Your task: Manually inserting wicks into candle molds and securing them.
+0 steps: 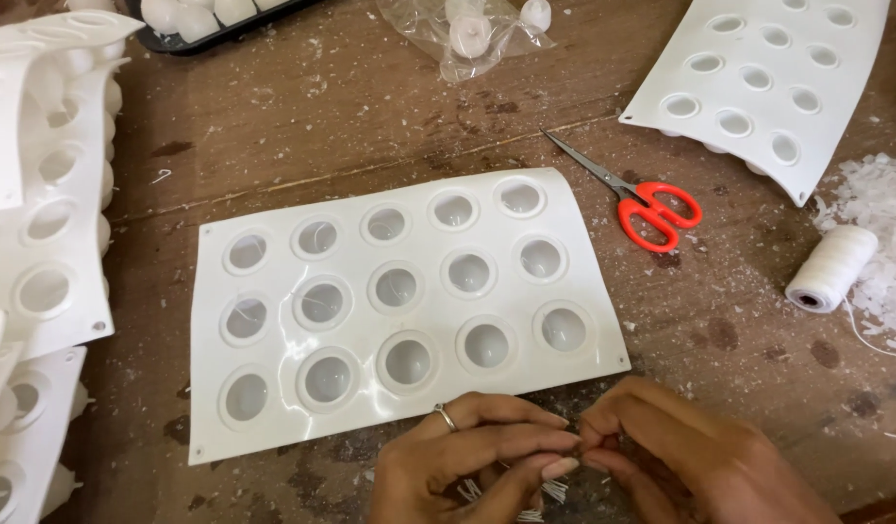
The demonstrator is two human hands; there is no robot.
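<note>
Pinched together at the fingertips, left hand (467, 456) and right hand (681, 456), both closed on short white wick pieces (555, 488), more strands fanning out beneath the left fingers; ring worn on one left finger. Met low in the view, just off the near edge of the white silicone mould (273, 417), not touching it. Lay flat and slightly skewed on the brown wooden table (370, 107), this mould, three rows of five round cavities, thin threads visible in several. Narrow strip of bare, wax-flecked wood between its near edge and the hands. Wider open wood to the right of its right edge, up to the red-handled scissors (652, 209), blades pointing up-left. Further right, a spool of white thread (831, 267) on its side beside a heap of white wax flakes (880, 209). Second mould (759, 87) at upper right, well apart. Stack of moulds (40, 223) crowding the left edge. Clear plastic bag (467, 34) at the top.
</note>
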